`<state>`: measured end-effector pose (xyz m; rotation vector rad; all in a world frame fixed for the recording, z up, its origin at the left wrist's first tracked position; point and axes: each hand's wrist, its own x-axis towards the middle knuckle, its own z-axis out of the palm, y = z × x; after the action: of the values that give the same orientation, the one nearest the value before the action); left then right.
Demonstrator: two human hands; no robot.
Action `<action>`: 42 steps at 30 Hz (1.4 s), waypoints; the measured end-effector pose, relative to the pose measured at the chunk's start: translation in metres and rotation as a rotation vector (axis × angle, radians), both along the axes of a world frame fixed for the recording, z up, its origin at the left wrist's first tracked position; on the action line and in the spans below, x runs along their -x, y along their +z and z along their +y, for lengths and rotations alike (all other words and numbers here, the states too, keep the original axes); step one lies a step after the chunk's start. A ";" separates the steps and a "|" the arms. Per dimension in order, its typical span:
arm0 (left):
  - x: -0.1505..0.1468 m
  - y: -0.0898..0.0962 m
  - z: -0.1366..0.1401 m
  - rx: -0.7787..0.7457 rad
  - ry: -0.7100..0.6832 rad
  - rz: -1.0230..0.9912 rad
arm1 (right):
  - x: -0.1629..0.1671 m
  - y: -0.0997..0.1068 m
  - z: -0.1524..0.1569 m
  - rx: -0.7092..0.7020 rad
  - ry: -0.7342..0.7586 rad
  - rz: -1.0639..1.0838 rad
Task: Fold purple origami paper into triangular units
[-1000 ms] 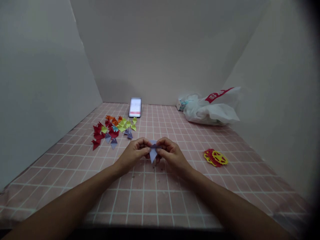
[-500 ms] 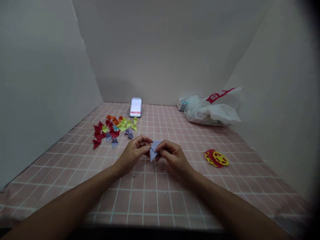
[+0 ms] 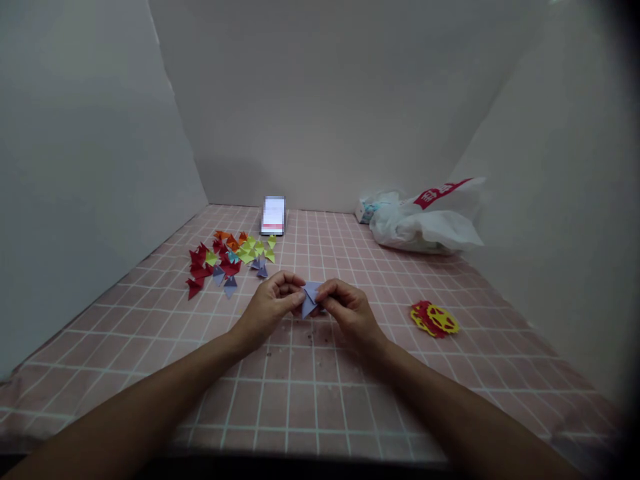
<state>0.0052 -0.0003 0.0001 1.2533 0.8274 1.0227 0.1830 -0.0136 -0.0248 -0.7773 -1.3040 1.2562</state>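
Left hand [image 3: 274, 305] and right hand [image 3: 351, 312], closed in a pinch on folded lilac paper [image 3: 309, 307], sharp lower tip, slanting edge, perhaps a flap, sides covered by fingertips [image 3: 296, 300]

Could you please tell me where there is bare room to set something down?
The checked cloth is bare between the phone and the white bag, and between that bag and the red and yellow discs. Folded papers crowd left of centre; the left hand and right hand fill the middle, holding lavender paper.

Lavender paper [image 3: 309, 307], pink tablecloth [image 3: 303, 410] with white grid, white bag [image 3: 410, 230] with red band [image 3: 441, 193]
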 end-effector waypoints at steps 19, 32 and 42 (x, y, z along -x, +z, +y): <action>-0.001 0.001 -0.002 -0.054 0.063 0.050 | 0.000 -0.002 -0.002 -0.059 0.036 -0.106; 0.001 0.000 0.003 -0.126 0.081 0.066 | 0.000 -0.004 0.005 0.114 0.116 0.064; 0.003 0.000 0.003 -0.310 0.132 0.221 | 0.000 0.000 0.004 0.240 0.166 0.128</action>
<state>0.0020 0.0029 -0.0003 1.6135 0.9561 1.1641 0.1827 -0.0098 -0.0244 -0.7539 -1.1452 1.5909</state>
